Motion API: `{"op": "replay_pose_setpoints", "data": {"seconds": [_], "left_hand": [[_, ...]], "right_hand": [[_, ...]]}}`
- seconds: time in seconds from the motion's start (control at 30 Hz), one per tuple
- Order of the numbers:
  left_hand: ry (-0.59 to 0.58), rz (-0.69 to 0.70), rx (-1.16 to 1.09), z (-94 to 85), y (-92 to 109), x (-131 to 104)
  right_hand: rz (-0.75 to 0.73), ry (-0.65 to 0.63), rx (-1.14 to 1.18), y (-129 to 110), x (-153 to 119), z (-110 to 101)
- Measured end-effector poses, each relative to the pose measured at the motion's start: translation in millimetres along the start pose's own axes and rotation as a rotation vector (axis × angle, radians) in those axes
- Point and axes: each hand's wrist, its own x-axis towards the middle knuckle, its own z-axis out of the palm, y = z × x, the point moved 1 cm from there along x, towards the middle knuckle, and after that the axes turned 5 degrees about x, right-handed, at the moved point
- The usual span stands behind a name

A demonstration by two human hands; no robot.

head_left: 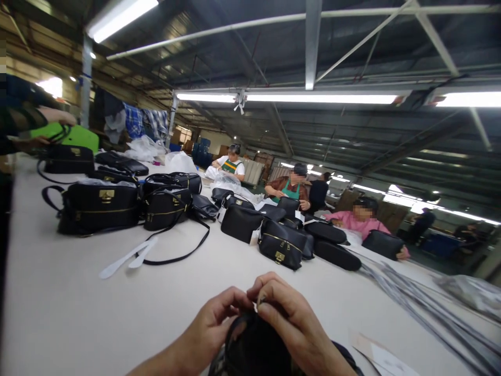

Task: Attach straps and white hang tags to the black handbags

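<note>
At the bottom centre a black handbag [260, 344] stands close to me, its lower part cut off by the frame. My left hand [217, 321] curls over its top from the left, with the fingertips pinched at the upper edge. From the right, my right hand [291, 316] meets it there, thumb and index finger pressed together. A small dark piece shows between the right fingertips, too small to name. The fingertips of both hands nearly touch. A dark strap or handle loops at the bag's left side.
Several finished black handbags [102, 206] with gold clasps cover the far table [70, 303]. White strips [127, 258] and a thin strap lie before them. Grey strips [422, 308] run along the right. Co-workers [293, 188] handle bags across the table; another person's hands [58, 116] hold straps at far left.
</note>
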Motion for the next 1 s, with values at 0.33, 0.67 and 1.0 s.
{"op": "replay_pose_setpoints", "data": {"seconds": [0.33, 0.67, 1.0], "left_hand": [[0.086, -0.132, 0.303, -5.1, 37.1, -17.0], [0.008, 0.307, 0.591, 8.8, 26.0, -8.9], [0.081, -0.086, 0.506, 9.1, 15.9, -14.4]], "right_hand": [[0.034, 0.007, 0.094, 4.3, -2.9, -1.8], [0.035, -0.326, -0.2, -13.8, 0.4, -33.4], [0.247, -0.074, -0.108, 4.0, -30.1, -47.3]]}}
